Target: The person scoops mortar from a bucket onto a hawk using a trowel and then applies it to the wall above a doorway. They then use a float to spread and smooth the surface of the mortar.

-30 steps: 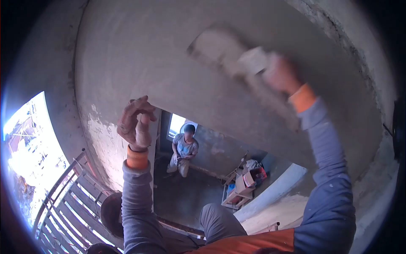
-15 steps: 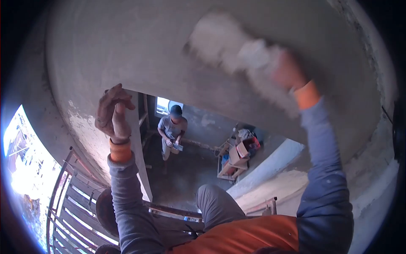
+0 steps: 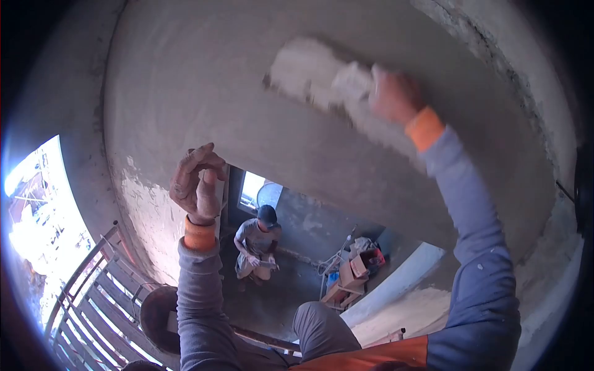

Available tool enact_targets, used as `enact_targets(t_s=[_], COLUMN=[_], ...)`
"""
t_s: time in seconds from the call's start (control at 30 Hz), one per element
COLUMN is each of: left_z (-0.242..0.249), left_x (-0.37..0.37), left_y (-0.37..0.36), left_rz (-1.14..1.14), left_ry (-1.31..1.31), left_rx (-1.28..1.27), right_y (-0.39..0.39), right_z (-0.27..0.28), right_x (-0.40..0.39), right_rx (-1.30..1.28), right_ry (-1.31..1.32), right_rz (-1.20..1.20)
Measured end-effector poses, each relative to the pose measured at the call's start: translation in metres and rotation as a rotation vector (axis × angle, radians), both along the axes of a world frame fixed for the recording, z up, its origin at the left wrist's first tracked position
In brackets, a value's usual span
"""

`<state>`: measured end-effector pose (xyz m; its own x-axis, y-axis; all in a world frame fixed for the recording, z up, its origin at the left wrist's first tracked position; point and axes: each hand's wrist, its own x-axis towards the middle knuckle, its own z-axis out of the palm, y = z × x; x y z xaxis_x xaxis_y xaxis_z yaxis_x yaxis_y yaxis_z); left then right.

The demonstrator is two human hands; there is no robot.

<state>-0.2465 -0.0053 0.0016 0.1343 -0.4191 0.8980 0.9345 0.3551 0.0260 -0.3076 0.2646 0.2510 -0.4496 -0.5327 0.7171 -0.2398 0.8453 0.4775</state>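
My right hand (image 3: 399, 96) is closed around the handle of a long plastering float (image 3: 303, 69), its pale blade smeared with plaster. The float lies against the damp grey plastered wall (image 3: 204, 80) and slants down to the right; hand and tool are slightly blurred. Lower left, my left hand (image 3: 199, 182) is raised beside the corner of the opening, fingers bent over and thumb apart from them, with nothing visible in it. Both sleeves end in orange cuffs.
Below, through the opening, a person (image 3: 257, 244) in a cap holds something small. Cardboard boxes (image 3: 349, 275) stand on a rack at right. A slatted wooden railing (image 3: 102, 303) and a round dark container (image 3: 161, 318) are at lower left.
My view has shifted, so the opening and left hand appear lower and further right. The float and right hand have moved slightly left along the wall. The person below has bent lower.
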Motion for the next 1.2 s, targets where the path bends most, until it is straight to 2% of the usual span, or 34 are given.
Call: enact_targets(t_s=[0.1,0.2,0.3,0.37,0.47,0.5,0.57,0.63,0.67,0.7,0.8,0.9,0.97,1.03,1.07,1.1,1.13,1.17,1.2], left_z=[-0.002,-0.007,-0.009,-0.008,-0.007,-0.006,-0.011,-0.010,-0.010,-0.011,-0.012,-0.016,-0.020,-0.025,-0.026,-0.027,-0.026,-0.024,-0.022], left_x=[-0.002,-0.013,-0.024,-0.023,-0.019,-0.018,-0.018,-0.017,-0.018,-0.018,-0.018,-0.024,-0.031,-0.039,-0.043,-0.046,-0.047,-0.044,-0.041], left_y=[-0.001,0.003,0.012,0.019,0.015,0.008,-0.004,-0.011,-0.013,-0.015,-0.016,-0.019,-0.022,-0.022,-0.020,-0.019,-0.016,-0.011,-0.007], left_rz=[-0.004,-0.033,-0.031,-0.024,-0.025,-0.021,-0.029,0.020,0.020,0.019,-0.008,-0.001,0.003,-0.001,-0.007,-0.013,-0.022,-0.031,-0.039], left_ry=[-0.005,-0.030,-0.030,-0.028,-0.029,-0.035,-0.066,-0.043,-0.039,-0.035,-0.037,-0.038,-0.042,-0.049,-0.048,-0.042,-0.053,-0.065,-0.076], left_rx=[0.002,-0.001,-0.051,-0.099,-0.089,-0.071,-0.026,-0.027,-0.023,-0.020,-0.026,-0.020,-0.013,-0.008,-0.004,0.002,0.003,0.006,0.009], right_y=[-0.027,-0.047,-0.068,-0.068,-0.048,-0.038,-0.002,0.046,0.079,0.095,0.152,0.140,0.071,0.029,-0.009,-0.030,-0.056,-0.069,-0.093], right_z=[0.064,0.078,0.000,-0.069,-0.096,-0.089,-0.065,-0.026,-0.003,0.017,0.058,0.066,0.063,0.094,0.094,0.101,0.106,0.108,0.097], right_x=[-0.015,-0.046,-0.048,-0.056,-0.020,-0.011,0.003,0.003,-0.011,-0.003,-0.035,-0.066,-0.047,-0.078,-0.064,-0.081,-0.091,-0.120,-0.118], right_rx=[-0.028,-0.101,0.090,0.226,0.240,0.251,-0.014,-0.156,-0.180,-0.312,-0.483,-0.566,-0.450,-0.555,-0.573,-0.534,-0.422,-0.440,-0.233], right_ry=[0.204,0.075,-0.157,-0.184,-0.183,-0.161,-0.189,-0.040,0.055,0.099,0.299,0.119,0.054,-0.142,-0.198,-0.216,-0.195,-0.307,-0.303], right_rz=[-0.055,-0.098,-0.159,0.020,0.066,0.062,-0.031,-0.027,-0.078,-0.156,-0.045,0.149,0.264,0.224,0.204,0.318,0.211,0.253,0.165])
